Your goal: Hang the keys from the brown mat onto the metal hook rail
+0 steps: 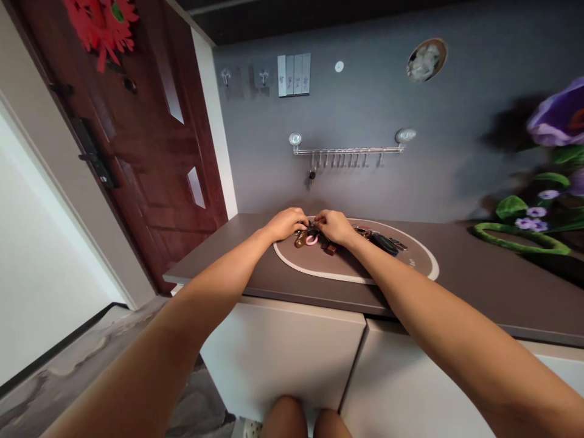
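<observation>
Closest to my head view are two bare forearms, smooth skin, reaching in from the bottom corners, with a pair of knees (285, 418) between them. The bunch of small bits (312, 231) sits on the left-middle part of a brown oval mat (356, 267) with a pale rim. I can pick out a shiny brown charm (300, 239), a pink ring (311, 240) and a reddish-brown blocky piece (331, 249). Left hand (288, 223) and right hand (334, 226) come at it from either side, fingers curled in at the bunch, but I honestly can't tell if either has a proper grip. Right of them on the mat there's a glossy black oval item (384, 244) plus slim metallic pieces (398, 243). Tiny pale lettering on the mat's right side, too small for me to read.

Underneath is a matte grey-brown countertop (460, 292) over smooth white cabinet doors (283, 353). Behind, a clear hook rail (349, 151) on the grey wall, a small dark item (312, 175) hanging from it, and grey strips (294, 75) with purplish scribbles I can't make out.
</observation>
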### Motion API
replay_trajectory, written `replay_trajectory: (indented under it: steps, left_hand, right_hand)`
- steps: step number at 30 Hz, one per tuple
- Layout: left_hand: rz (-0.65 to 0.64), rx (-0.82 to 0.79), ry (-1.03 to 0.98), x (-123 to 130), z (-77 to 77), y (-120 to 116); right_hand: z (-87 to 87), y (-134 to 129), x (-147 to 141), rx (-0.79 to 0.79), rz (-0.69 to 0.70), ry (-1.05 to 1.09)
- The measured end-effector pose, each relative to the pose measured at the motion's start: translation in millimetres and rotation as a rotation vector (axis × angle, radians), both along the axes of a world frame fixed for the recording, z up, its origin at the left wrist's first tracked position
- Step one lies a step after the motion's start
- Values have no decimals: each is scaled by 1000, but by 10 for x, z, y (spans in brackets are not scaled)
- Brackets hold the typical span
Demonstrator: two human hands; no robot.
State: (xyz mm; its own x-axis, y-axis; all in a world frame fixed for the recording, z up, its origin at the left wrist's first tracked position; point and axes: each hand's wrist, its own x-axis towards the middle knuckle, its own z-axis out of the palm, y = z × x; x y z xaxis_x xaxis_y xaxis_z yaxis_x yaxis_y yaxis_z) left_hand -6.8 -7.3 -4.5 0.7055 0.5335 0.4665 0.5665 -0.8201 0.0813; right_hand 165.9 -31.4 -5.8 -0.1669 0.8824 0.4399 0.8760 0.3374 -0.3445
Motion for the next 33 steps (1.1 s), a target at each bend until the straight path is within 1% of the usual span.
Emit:
replay_trajectory:
  steps: [3,8,12,16,19,22,25,28,30,33]
  left_hand:
    - [4,5,3,5,11,-23]
    - [56,-11,-21,12,19,-30]
    - [81,-34,-115,23,19,-36]
    - [80,-88,-262,34,24,-59]
    - [83,-163,-393,42,27,-63]
    - [71,-280,-543,54,26,-49]
    - [2,-463,-739,69,26,-35]
    - [-67,-608,-905,78,27,-28]
    - [-84,-661,-963,79,28,-26]
    - [-105,-709,-999,81,27,-29]
  right_hand:
    - [-8,16,-2,-4,-6,-12]
    - [-10,28,-3,7,-3,-22]
    - [4,11,-6,2,3,-20]
    - [31,-19,-15,-2,39,19]
    - [43,-30,-20,0,71,67]
    - [40,-25,-22,30,112,186]
    - [32,-20,-31,46,160,333]
    - [34,-30,-49,36,208,401]
    - [41,-40,-61,38,246,429]
    - [52,-50,-71,51,287,471]
